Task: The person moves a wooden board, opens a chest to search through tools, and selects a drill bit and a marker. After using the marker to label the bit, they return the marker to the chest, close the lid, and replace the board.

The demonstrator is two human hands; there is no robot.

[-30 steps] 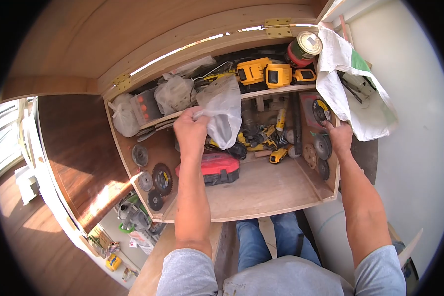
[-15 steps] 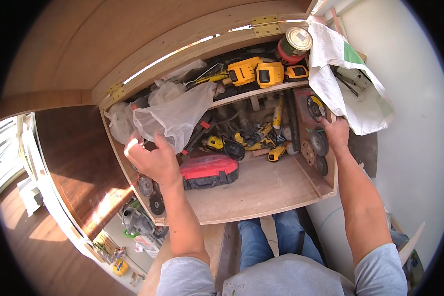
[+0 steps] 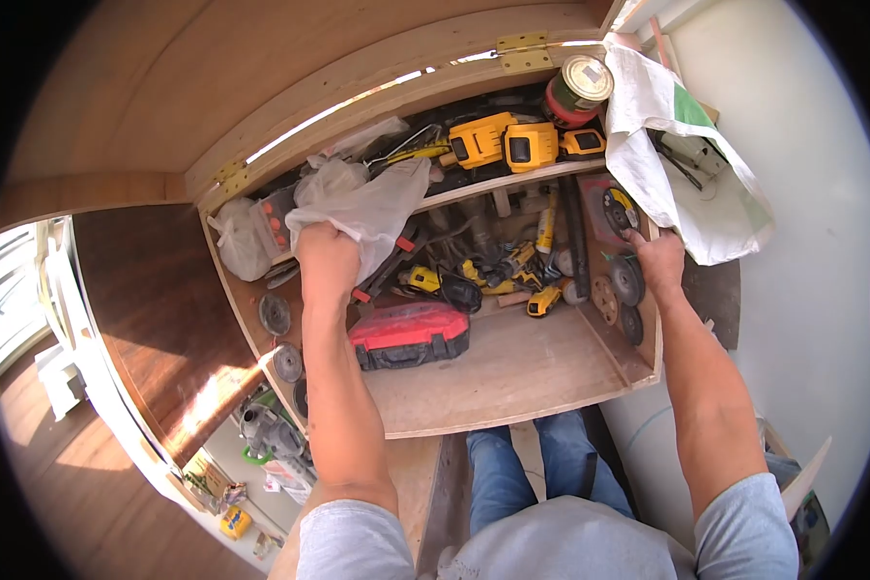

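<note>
My left hand (image 3: 327, 256) is closed on the lower edge of a thin white plastic bag (image 3: 382, 198), at the left of the open wooden toolbox (image 3: 493, 406). Its fingertips are hidden behind the hand and the bag. My right hand (image 3: 659, 259) grips the top of the toolbox's right side wall, beside grinding discs (image 3: 625, 280) fixed to the inner face. Below my left hand lies a red-and-black plastic case (image 3: 411, 336). Yellow power tools (image 3: 517, 266) are heaped farther back in the main compartment.
On the back shelf sit yellow batteries (image 3: 530, 147) and a tin can (image 3: 585, 82). A white sack (image 3: 681, 145) hangs over the right back corner. The hinged lid (image 3: 290, 58) stands raised behind. More discs (image 3: 275, 314) line the left wall.
My left hand has moved right and up and closed on the plastic bag, which is bunched to the right, uncovering a box with orange pieces. My right hand stays put.
</note>
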